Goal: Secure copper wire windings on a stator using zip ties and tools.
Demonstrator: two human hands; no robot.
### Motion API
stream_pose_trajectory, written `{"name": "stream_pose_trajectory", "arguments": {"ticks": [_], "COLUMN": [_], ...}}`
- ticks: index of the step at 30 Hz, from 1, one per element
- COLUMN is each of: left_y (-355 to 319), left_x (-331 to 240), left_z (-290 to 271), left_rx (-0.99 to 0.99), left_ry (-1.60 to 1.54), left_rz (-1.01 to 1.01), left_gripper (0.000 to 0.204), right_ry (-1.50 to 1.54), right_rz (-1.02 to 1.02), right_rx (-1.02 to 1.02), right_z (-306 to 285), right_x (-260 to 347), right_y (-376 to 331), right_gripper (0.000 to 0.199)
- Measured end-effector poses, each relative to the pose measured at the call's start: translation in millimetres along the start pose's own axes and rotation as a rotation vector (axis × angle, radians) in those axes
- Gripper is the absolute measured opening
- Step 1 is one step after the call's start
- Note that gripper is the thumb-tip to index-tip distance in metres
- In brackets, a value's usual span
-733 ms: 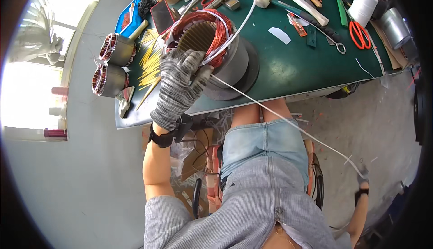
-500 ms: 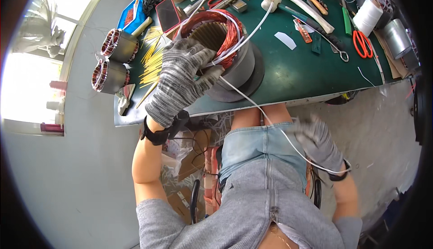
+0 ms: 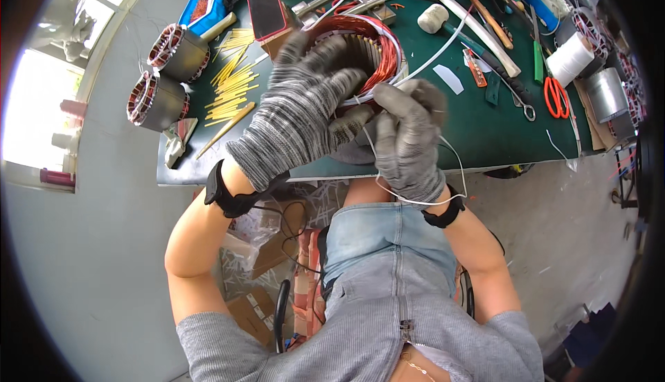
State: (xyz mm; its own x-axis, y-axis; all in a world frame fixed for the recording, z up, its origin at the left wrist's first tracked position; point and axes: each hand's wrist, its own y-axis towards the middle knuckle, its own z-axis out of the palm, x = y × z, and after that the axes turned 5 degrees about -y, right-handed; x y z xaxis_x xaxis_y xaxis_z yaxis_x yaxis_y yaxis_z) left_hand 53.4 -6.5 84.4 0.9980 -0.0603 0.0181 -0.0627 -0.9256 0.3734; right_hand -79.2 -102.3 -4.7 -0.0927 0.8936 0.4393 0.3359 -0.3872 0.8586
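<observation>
At the green bench's [image 3: 485, 132] edge, your gloved left hand [image 3: 301, 115] and right hand [image 3: 409, 139] pinch thin, limp white cord [image 3: 415, 200] over the heavy stator [image 3: 364, 53]; grip its steel rim, not the copper

Both gloved, forearms rising from lower frame. Left hand [image 3: 301, 115] upper centre, fingers spread and curled; right hand [image 3: 409, 139] just beside it, fingers pinched.

left hand [image 3: 301, 115] | right hand [image 3: 409, 139]: grey knit gloves, black wristbands | grey sleeves
</observation>
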Motion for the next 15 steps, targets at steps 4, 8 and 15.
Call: {"name": "stream_pose_trajectory", "arguments": {"ticks": [4, 8, 15], "left_y": [-6, -14, -12], "left_x": [-12, -22, -24], "left_z": [3, 15, 18], "left_rx": [-0.153, -0.37, -0.214], "left_ry": [0.151, 0.268, -0.016], "left_rz": [-0.261, -0.256, -0.176], "left_gripper": [0.098, 0.103, 0.049], "right_ry": [0.09, 0.154, -0.082], "right_rz": [-0.246, -0.381, 0.041], "right_rx": [0.037, 0.118, 0.655], "right_z": [-27, -6, -129], "right_x": [-1, 2, -23], "right_y": [50, 72, -48], "right_gripper": [0.03, 0.023, 0.024]}}
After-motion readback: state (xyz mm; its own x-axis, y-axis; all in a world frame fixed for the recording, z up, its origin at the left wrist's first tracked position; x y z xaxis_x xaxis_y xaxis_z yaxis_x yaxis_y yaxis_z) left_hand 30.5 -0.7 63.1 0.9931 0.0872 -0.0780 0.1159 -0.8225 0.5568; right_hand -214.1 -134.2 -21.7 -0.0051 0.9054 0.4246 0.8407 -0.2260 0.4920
